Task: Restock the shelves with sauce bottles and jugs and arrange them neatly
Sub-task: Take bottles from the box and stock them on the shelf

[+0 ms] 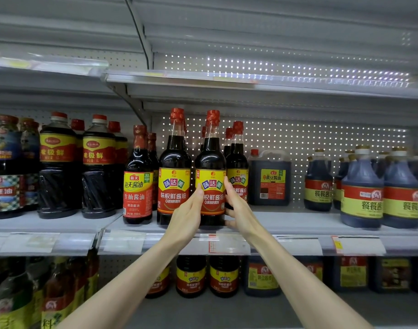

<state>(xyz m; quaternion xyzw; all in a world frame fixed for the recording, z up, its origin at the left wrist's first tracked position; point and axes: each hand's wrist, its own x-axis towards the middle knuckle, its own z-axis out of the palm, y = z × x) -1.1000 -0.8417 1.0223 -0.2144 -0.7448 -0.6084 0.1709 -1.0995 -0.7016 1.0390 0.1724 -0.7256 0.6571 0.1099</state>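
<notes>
A dark soy sauce bottle with a red cap and yellow-red label stands upright at the front of the middle shelf. My left hand lies against its left side, thumb on the label, fingers hidden between this bottle and its twin. My right hand cups its right side, fingers curled round toward the back. More of the same bottles stand behind to the right. A dark jug sits further back.
Left of the twin stand a smaller red-labelled bottle and tall plastic bottles. Blue-tinted jugs fill the shelf's right end. Bare shelf lies in front of the jug. The upper shelf overhangs; more bottles below.
</notes>
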